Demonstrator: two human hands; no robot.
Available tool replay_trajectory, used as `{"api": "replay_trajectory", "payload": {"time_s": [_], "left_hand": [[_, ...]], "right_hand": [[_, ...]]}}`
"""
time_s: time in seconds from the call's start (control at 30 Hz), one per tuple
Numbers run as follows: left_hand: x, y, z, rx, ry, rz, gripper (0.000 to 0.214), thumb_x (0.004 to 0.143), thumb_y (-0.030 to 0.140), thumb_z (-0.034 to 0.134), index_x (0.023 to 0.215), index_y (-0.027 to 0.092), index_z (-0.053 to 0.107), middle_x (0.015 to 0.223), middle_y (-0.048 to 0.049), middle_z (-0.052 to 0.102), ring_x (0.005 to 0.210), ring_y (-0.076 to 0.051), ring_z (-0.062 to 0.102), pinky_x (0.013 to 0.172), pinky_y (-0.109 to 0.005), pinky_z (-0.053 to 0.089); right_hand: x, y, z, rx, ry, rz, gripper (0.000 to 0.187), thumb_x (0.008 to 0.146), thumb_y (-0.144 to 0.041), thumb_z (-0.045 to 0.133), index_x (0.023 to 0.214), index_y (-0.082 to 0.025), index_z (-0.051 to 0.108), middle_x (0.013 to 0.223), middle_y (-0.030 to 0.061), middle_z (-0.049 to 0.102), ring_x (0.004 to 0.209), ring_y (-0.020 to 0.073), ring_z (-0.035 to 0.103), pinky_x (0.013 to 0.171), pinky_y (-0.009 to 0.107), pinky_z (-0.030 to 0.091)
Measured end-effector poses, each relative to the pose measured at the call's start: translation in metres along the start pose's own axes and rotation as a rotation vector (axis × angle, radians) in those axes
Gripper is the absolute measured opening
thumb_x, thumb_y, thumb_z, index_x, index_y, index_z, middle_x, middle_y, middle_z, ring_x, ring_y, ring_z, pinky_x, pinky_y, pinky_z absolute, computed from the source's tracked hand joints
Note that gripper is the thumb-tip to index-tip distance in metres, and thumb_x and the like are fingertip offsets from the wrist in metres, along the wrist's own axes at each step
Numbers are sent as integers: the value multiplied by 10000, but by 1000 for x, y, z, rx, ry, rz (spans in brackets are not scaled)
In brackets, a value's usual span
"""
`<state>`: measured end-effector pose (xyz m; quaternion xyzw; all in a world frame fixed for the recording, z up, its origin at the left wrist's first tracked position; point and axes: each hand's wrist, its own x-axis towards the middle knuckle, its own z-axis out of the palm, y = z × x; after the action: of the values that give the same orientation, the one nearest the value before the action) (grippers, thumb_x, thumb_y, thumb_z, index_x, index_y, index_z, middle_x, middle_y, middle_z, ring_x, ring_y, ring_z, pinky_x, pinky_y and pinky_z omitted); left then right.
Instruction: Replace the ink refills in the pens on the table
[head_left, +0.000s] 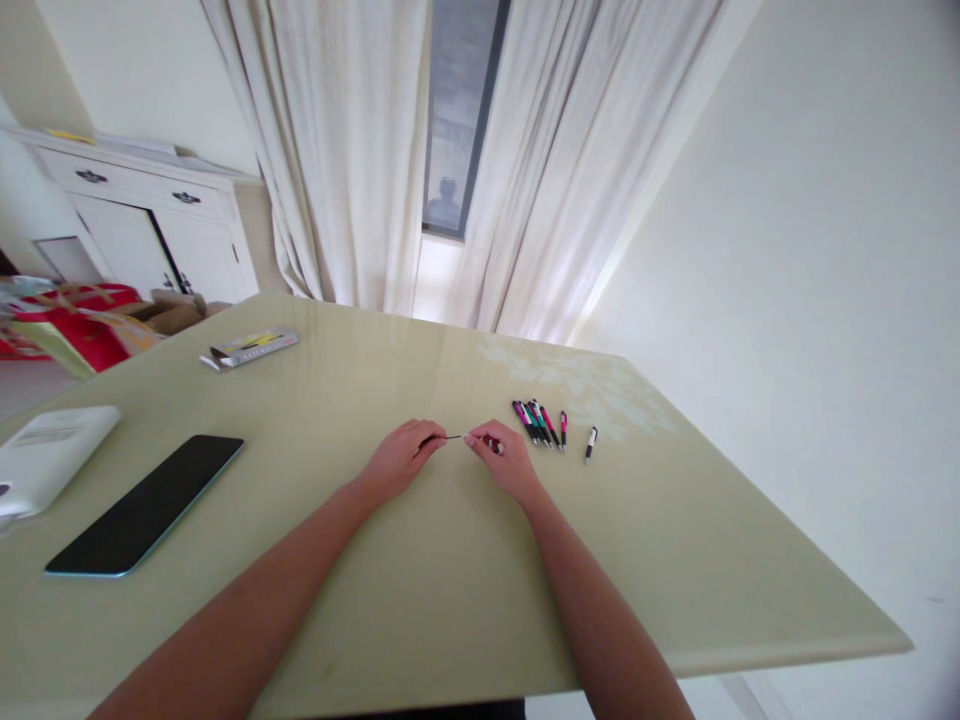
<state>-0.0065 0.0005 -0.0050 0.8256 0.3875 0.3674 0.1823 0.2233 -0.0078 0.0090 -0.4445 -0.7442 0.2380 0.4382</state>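
In the head view, my forearms reach forward over the table (420, 610) and slant inward. My left hand (400, 458) and right hand (510, 460) nearly meet, thumbs and fingers pinched on a thin dark rod (454, 437). It spans the small gap between my fingertips, left of the pens (537, 424), its long axis running left to right, almost level.

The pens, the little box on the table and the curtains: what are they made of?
Pens: probably smooth plastic, judging by their mostly bright, even colours; the tips look silvery, perhaps metal. Little box: likely thin printed card, with a flap folding out. Curtains: matte cloth, hanging in soft folds.
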Motion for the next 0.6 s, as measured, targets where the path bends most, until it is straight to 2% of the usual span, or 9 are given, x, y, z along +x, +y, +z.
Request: {"api": "replay_trajectory", "payload": {"time_s": [0.2,0.47,0.53,0.6], "left_hand": [[0,-3,2,23,-1,33,221,1038,340,486,1021,214,666,1002,-34,717,960,-214,624,901,-354,470],[2,-8,3,74,105,-62,220,1037,323,466,939,198,619,921,-45,690,893,-222,612,853,-367,478],[2,-8,3,64,106,-61,222,1035,325,465,941,199,621,927,-47,692,898,-223,615,860,-371,483],[2,-8,4,52,101,-58,206,1027,318,471,970,198,629,965,-56,699,931,-227,624,889,-382,488]], "right_hand": [[1,-3,-2,-10,17,13,218,933,-385,645,875,-199,743,808,30,694,703,155,568,652,273,434],[8,10,-30,-104,390,129,317,932,-463,601,883,-168,706,743,38,667,637,167,548,615,287,427],[5,7,-26,-222,353,108,297,943,-437,593,860,-174,702,748,38,667,639,164,550,634,285,427],[2,1,-15,-363,242,74,258,952,-385,597,827,-183,698,783,44,683,671,164,571,679,283,430]]}}
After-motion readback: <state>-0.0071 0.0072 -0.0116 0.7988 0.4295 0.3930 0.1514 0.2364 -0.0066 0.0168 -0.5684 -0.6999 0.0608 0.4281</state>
